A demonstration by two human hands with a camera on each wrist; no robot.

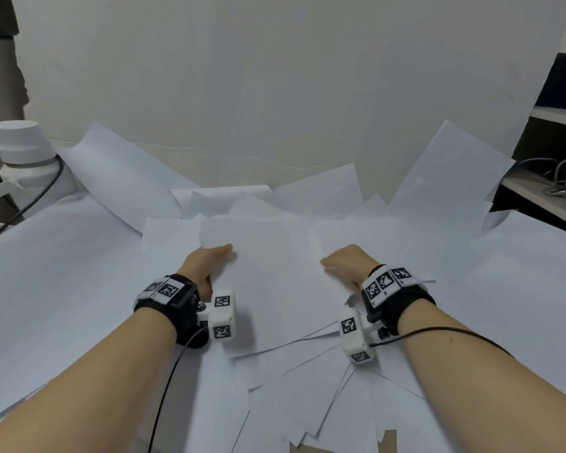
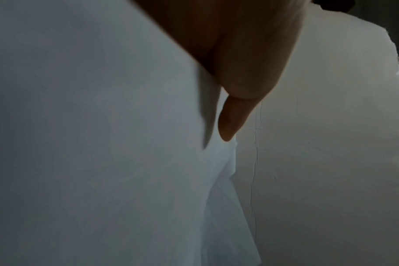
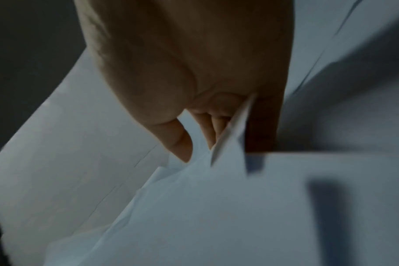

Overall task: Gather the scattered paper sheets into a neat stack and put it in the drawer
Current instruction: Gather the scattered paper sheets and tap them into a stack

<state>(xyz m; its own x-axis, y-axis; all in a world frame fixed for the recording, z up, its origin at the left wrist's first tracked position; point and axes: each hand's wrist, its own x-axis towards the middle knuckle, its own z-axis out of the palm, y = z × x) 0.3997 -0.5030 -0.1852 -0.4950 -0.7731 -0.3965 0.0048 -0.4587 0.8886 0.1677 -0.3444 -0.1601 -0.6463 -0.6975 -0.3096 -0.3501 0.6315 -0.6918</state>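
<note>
Several white paper sheets [image 1: 268,256] lie fanned and overlapping across the table, some curling up against the back wall. My left hand [image 1: 206,259] grips the left edge of the middle bunch, thumb [image 2: 230,122] on top and fingers hidden beneath the sheets [image 2: 103,144]. My right hand [image 1: 347,259] grips the right edge of the same bunch. Its thumb [image 3: 178,140] and curled fingers [image 3: 207,126] have sheet edges [image 3: 230,136] caught between them. No drawer is in view.
A white cylindrical post [image 1: 17,148] with a black cable stands at the back left. A dark shelf [image 1: 543,191] with loose cables is at the right. A white board [image 1: 275,76] closes the back. Brown cardboard [image 1: 386,441] peeks out at the near edge.
</note>
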